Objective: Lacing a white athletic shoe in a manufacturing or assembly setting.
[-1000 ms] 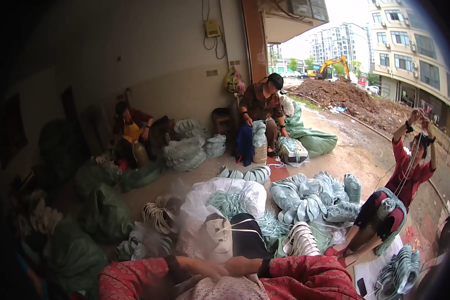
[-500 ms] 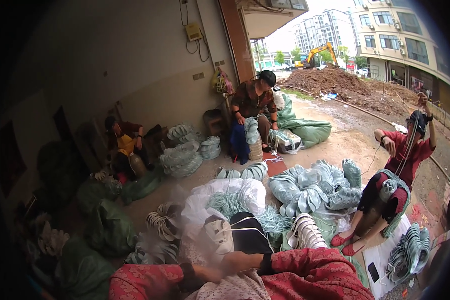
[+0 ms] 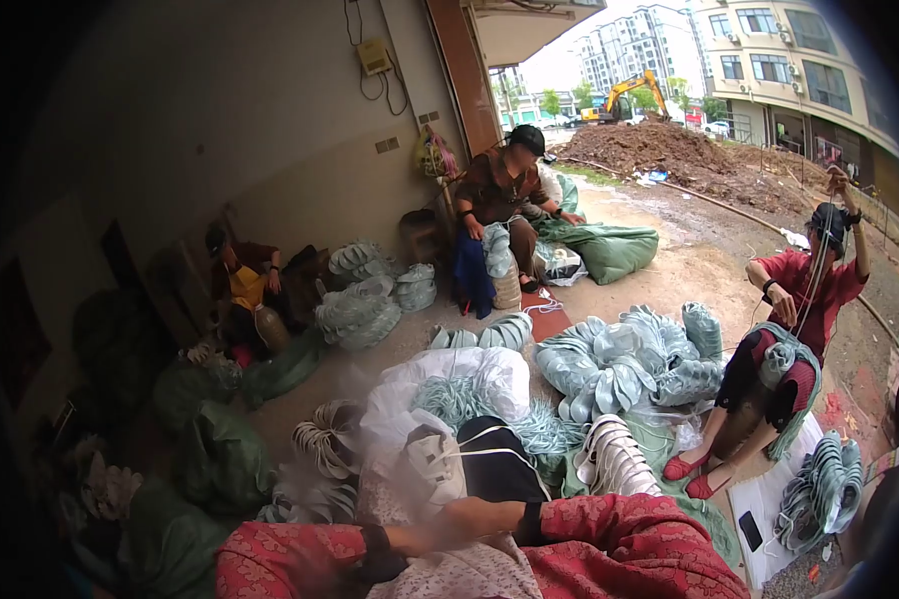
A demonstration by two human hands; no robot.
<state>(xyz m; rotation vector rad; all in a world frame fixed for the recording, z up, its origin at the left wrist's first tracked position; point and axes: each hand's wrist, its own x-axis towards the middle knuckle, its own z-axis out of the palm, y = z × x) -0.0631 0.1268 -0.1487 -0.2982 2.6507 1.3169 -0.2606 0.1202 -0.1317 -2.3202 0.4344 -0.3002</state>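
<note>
A white shoe upper [image 3: 434, 465] with a pale lace [image 3: 499, 451] stands in front of me, the lace lying across a dark navy panel [image 3: 497, 474]. My right hand [image 3: 477, 519] is curled at the base of the upper; what lies in its fingers is hidden. Beside it, my left hand [image 3: 417, 540] is blurred by a hazy smear, so its fingers do not show clearly. Both hands are close together over my light patterned apron [image 3: 459, 577]. Just beyond are a white plastic bag [image 3: 504, 374] and pale blue-green laces [image 3: 454, 401].
Stacked pale blue shoe uppers [image 3: 624, 359] lie ahead to the right, white ones [image 3: 614, 457] nearer. Green sacks [image 3: 215, 454] sit at left. Co-workers sit at left [image 3: 248, 285], ahead [image 3: 504, 205] and right [image 3: 819, 270]. A phone [image 3: 750, 531] lies on a white sheet [image 3: 769, 499].
My hands stay nearly where they were. The co-worker ahead has swung one arm outward to the right. At right, the co-worker's lower hand has dropped slightly. The whole view has shifted a little.
</note>
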